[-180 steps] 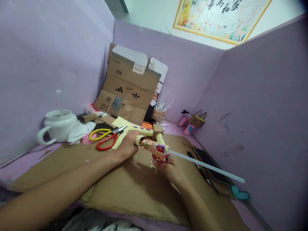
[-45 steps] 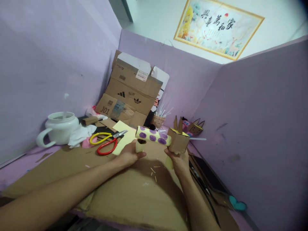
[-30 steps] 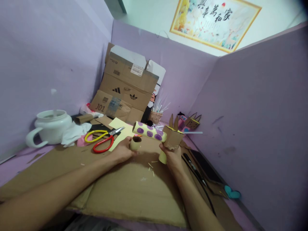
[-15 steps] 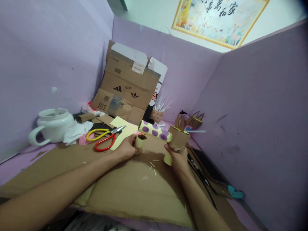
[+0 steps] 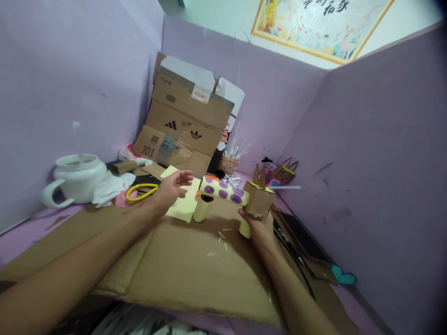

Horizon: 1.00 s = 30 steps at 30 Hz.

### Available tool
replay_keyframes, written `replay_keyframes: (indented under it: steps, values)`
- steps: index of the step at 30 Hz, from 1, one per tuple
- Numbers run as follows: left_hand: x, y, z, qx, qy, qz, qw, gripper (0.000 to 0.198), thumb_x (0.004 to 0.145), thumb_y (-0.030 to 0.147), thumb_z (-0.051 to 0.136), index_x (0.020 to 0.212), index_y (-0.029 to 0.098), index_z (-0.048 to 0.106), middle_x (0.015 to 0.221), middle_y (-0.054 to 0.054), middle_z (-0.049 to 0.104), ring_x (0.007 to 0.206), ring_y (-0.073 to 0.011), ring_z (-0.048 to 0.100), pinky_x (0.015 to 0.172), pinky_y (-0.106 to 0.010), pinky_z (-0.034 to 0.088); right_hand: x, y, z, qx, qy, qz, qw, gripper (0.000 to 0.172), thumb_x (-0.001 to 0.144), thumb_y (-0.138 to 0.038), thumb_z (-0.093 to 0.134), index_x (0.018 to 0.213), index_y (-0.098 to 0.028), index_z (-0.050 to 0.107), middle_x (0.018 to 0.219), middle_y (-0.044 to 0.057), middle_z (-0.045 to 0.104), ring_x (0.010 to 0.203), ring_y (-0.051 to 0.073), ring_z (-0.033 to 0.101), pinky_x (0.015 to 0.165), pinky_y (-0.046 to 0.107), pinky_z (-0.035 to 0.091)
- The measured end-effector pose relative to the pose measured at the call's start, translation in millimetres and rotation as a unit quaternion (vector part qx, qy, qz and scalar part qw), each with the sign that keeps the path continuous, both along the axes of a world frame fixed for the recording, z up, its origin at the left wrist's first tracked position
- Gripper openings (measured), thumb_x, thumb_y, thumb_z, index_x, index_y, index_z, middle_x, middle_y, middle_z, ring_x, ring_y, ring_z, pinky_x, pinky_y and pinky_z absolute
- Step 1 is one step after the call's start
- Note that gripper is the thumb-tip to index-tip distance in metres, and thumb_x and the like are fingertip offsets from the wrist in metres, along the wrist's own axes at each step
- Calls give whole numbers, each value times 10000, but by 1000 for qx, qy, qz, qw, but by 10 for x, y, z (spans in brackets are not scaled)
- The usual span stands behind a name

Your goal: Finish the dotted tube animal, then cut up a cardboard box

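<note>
Two grips, one thing between them. My right grip (image 5: pixel 258 229) is closed around the front leg (image 5: pixel 245 228) of the purple-spotted paper-roll animal (image 5: pixel 223 191), just below its cardboard head (image 5: pixel 259 201), whose two pointed ears stand up above that grip. My left grip (image 5: pixel 170 187) is open with fingers spread and holds nothing. It hovers apart from the animal, just left of its rear end.

From the right grip the animal's long axis runs leftward and slightly away, nearly level. It ends over the rear leg (image 5: pixel 201 208), an upright yellow tube whose foot appears to rest on the cardboard sheet (image 5: pixel 195 270) covering the tabletop (image 5: pixel 24 235). The rear leg stands between the two grips, nearer the left one.

Beneath the left grip lie a yellow paper sheet (image 5: pixel 185 208) and the scissors (image 5: pixel 138 191), of which only a yellow handle loop shows.

Containers:
- **White jug** (image 5: pixel 78 179): well to the left of the left grip, with a pale stick rising from its mouth. What else it holds I cannot tell.
- **Small woven basket** (image 5: pixel 229 164): beyond the animal, near the back wall, holding a sheaf of white sticks.

Flattened cartons (image 5: pixel 188 123) lean on the wall just left of the basket.
</note>
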<state>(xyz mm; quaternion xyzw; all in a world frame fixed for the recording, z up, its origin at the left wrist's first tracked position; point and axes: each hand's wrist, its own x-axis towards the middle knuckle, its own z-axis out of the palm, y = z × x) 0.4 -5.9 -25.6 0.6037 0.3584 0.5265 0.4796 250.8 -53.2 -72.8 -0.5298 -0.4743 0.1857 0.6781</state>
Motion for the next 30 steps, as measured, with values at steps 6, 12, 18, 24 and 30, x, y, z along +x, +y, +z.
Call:
replay_keyframes:
  steps: [6, 12, 18, 24, 30]
  values:
    - [132, -101, 101, 47, -6, -56, 997, 585, 600, 252, 680, 1138, 126, 489, 1149, -126, 559, 1079, -246, 513, 877, -369, 443, -22, -19, -2, 7, -20, 5, 1000, 579, 486, -308, 786, 992, -155, 550, 851, 50, 605, 777, 221, 561, 701, 364, 451]
    - [205, -91, 83, 57, -38, -35, 997, 384, 584, 228, 691, 940, 127, 587, 967, -68, 637, 920, -196, 583, 844, -355, 469, -36, -68, 26, 38, -59, 41, 997, 735, 498, -265, 783, 1148, -198, 446, 990, 55, 580, 862, 208, 537, 783, 359, 432]
    - [180, -75, 100, 87, -70, -18, 994, 351, 612, 224, 698, 938, 135, 600, 954, -60, 643, 883, -172, 594, 799, -311, 496, 8, -141, 92, 20, 19, 149, 988, 611, 570, -221, 730, 1118, -249, 463, 940, 22, 592, 877, 201, 553, 834, 368, 416]
    - [218, -93, 110, 106, -74, -3, 992, 384, 606, 223, 716, 960, 136, 597, 968, -65, 651, 916, -180, 598, 839, -327, 492, 21, -126, 99, -20, -6, 135, 991, 435, 550, -191, 712, 949, -208, 539, 900, 21, 609, 864, 216, 557, 789, 353, 428]
    - [221, -50, 63, 101, -66, 2, 993, 387, 607, 238, 719, 961, 137, 599, 971, -65, 655, 909, -178, 603, 839, -322, 496, -2, -126, 155, -54, 1, 134, 990, 478, 489, -172, 719, 933, -190, 542, 875, 16, 611, 808, 209, 558, 722, 322, 433]
